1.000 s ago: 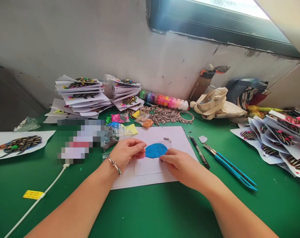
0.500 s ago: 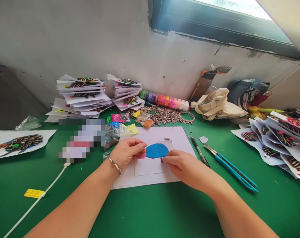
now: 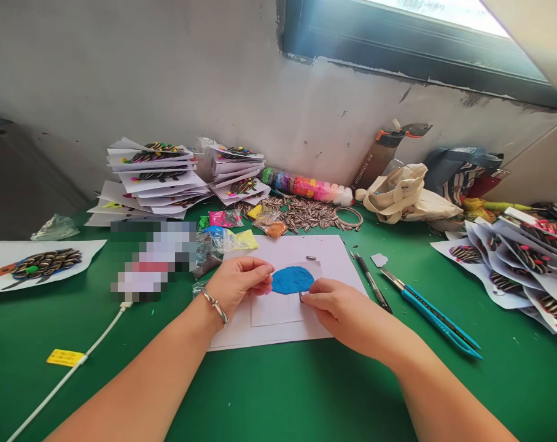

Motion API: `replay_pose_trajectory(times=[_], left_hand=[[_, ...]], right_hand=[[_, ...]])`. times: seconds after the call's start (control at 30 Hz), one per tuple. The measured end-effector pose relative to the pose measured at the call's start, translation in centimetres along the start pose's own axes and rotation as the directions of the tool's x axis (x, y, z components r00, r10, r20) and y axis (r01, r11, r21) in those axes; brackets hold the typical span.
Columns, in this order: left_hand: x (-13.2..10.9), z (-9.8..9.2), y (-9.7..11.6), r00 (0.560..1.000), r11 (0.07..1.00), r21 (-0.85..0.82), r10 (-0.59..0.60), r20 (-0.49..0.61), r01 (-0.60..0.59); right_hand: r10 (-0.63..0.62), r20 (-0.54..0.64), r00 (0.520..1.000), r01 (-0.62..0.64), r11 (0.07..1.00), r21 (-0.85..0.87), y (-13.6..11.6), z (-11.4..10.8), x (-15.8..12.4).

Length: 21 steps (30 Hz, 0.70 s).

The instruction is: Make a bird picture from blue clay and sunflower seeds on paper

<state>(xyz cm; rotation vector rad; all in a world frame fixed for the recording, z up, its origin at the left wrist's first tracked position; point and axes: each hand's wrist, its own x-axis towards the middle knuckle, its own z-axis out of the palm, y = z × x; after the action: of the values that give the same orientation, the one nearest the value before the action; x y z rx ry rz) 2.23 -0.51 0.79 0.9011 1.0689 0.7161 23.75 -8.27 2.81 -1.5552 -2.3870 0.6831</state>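
Observation:
A flat blue clay oval [image 3: 292,280] lies on a small white card [image 3: 278,310], which rests on a larger white sheet [image 3: 327,255]. My left hand [image 3: 239,282] sits at the oval's left edge with fingers curled and pinched together; something pink shows at the fingertips. My right hand [image 3: 336,304] is at the oval's lower right edge, pinching a small dark sunflower seed [image 3: 301,297] against the clay. A single seed [image 3: 311,258] lies loose on the sheet above the oval.
On the green table [image 3: 278,393] are a pile of sunflower seeds [image 3: 306,215], small clay bags [image 3: 223,236], a row of coloured clay pots [image 3: 308,186], card stacks [image 3: 151,178], a blue craft knife [image 3: 437,319], a black pen [image 3: 373,283], finished cards [image 3: 518,264] at right, and a white cable [image 3: 75,362].
Both hands stay almost still at the blue oval. The right hand's fingertips have shifted slightly along its lower right edge.

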Motion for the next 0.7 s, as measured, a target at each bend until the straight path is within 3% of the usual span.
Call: replay_pose_trajectory(times=[0.7], left_hand=[[-0.01,-0.04,-0.01,1.0,1.0,0.003,0.001,0.001,-0.001]], right_hand=[[0.026,-0.006,1.0,-0.026,0.999,-0.03,0.33,0.71,0.5]])
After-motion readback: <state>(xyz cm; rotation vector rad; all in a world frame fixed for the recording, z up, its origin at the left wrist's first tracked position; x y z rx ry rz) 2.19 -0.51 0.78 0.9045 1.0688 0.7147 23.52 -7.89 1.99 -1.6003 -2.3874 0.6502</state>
